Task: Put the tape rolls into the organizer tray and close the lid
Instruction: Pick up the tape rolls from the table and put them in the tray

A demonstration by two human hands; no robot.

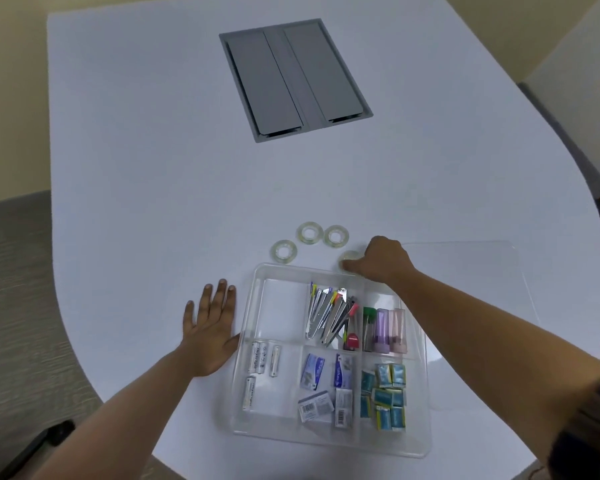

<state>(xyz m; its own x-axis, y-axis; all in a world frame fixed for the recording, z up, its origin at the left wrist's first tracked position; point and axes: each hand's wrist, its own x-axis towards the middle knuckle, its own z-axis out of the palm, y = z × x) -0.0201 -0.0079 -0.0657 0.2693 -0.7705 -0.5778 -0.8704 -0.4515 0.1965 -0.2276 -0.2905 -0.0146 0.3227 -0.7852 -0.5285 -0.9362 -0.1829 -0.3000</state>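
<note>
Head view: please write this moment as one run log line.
right hand: closing on tape roll | left hand: flat on table | organizer tray: lid off

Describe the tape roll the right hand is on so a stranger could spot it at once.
Start at the clear organizer tray near the table's front edge. Just beyond its far rim, four clear tape rolls lie on the table. The one meant is the tape roll nearest the rim, half covered by the right hand; the others lie untouched.

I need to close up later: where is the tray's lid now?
The clear lid lies flat on the table's right side, beside the organizer tray, beyond the right hand.
</note>
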